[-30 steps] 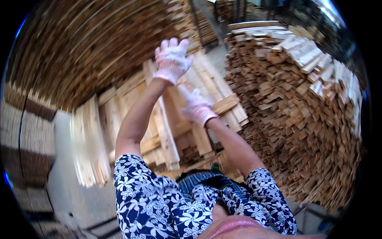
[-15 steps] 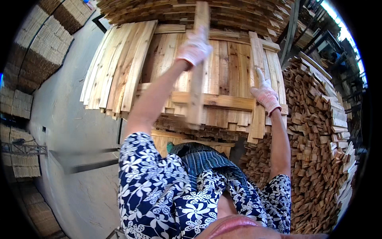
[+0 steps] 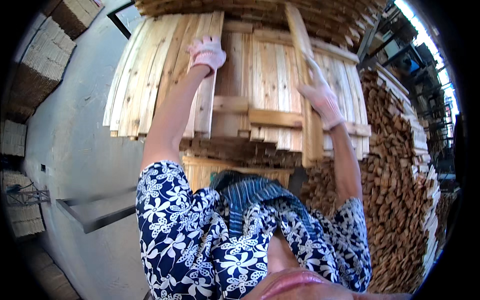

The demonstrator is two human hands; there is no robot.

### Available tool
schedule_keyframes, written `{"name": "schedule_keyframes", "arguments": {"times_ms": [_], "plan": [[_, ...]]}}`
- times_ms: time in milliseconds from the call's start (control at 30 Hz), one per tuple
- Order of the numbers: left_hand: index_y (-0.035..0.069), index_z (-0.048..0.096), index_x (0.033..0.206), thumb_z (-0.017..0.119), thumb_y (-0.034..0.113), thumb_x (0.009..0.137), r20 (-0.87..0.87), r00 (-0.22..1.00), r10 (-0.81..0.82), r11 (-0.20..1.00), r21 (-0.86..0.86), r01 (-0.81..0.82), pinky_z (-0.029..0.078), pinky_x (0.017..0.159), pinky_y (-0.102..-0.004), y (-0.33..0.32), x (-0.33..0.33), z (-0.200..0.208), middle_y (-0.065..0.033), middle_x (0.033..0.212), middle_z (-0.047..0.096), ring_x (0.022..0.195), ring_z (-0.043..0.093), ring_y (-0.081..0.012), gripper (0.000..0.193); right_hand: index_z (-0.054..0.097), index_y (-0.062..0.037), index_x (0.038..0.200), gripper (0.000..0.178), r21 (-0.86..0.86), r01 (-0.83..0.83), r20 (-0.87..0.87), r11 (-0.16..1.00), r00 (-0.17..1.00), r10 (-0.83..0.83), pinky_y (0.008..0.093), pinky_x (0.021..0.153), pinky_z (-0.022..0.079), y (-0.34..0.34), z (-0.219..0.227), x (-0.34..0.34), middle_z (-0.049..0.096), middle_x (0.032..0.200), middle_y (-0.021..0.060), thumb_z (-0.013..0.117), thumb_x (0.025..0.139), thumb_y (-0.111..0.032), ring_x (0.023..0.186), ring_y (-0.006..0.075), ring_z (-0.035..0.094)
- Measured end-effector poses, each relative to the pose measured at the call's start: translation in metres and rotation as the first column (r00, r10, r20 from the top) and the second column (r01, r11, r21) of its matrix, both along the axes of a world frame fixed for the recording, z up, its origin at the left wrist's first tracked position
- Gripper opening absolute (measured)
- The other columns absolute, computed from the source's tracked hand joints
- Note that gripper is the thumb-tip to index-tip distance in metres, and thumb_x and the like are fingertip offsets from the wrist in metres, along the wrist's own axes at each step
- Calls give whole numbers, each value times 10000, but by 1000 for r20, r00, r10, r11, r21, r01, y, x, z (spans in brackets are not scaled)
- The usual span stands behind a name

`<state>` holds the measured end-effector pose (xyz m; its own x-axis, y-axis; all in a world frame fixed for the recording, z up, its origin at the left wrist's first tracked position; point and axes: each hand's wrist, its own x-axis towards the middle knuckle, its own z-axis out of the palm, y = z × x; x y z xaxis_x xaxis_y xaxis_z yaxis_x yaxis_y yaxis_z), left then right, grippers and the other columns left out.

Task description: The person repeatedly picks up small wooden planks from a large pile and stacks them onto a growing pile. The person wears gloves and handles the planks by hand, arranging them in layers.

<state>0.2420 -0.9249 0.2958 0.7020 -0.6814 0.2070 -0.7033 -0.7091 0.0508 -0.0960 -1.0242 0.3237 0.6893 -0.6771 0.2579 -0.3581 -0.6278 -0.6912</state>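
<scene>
My left hand [image 3: 207, 54], in a pale pink-white glove, rests with fingers spread on the row of wooden planks [image 3: 142, 75] at the left of the stack. It is next to the row's right-hand plank [image 3: 206, 100]. My right hand [image 3: 322, 100], gloved likewise, is closed around the edge of another plank [image 3: 312, 135], with its thumb toward the left. That plank lies lengthwise, slightly tilted, across the layer of boards [image 3: 275, 75]. Two crosswise strips, the near strip [image 3: 275, 118] and the far strip [image 3: 275, 36], lie over these boards.
A large pile of short wood pieces [image 3: 390, 190] rises at the right. Bundled wood stacks [image 3: 42, 55] stand along the far left, beyond the grey floor [image 3: 80, 130]. A dark metal frame [image 3: 100, 220] juts out at the lower left. More stacked wood [image 3: 250, 10] lies at the back.
My left hand has moved left from the middle, leaving the plank it held at the right end of the left row. My right hand has shifted left with its plank.
</scene>
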Motion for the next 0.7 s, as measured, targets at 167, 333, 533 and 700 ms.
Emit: {"name": "schedule_keyframes", "arguments": {"times_ms": [167,333,533,700], "plan": [[205,462,1510,633,501,906,-14,984,-180,968,-183,174,304,1142,-618,6,-8,5,-131,1562,442,1466,364,-379,694,310,-208,1606,878,165,-120,122,979,987,100,449,1132,443,17,-26,133,405,1578,255,748,846,-230,1375,381,505],[36,532,1451,638,474,909,49,930,-363,716,-624,312,378,1157,-415,110,105,30,-218,1469,550,1393,477,-362,705,336,-242,1580,712,65,-14,99,998,995,8,489,1157,377,10,-91,207,359,1549,347,513,976,-575,1393,516,424],[7,514,1444,552,498,963,-581,814,15,928,-295,-228,404,1133,-418,307,234,-20,-229,1414,576,1336,520,-362,688,340,-197,1586,741,64,75,36,995,996,-77,444,1170,362,51,-79,240,353,1543,354,616,959,-480,1436,468,393],[23,462,1488,483,508,1015,-703,701,-124,897,-382,-223,419,1132,-414,308,233,-39,-189,1427,563,1319,533,-321,678,426,-161,1546,683,259,-27,232,965,972,-35,348,1087,422,56,-76,224,475,1461,243,679,950,-381,1312,299,520]]}}
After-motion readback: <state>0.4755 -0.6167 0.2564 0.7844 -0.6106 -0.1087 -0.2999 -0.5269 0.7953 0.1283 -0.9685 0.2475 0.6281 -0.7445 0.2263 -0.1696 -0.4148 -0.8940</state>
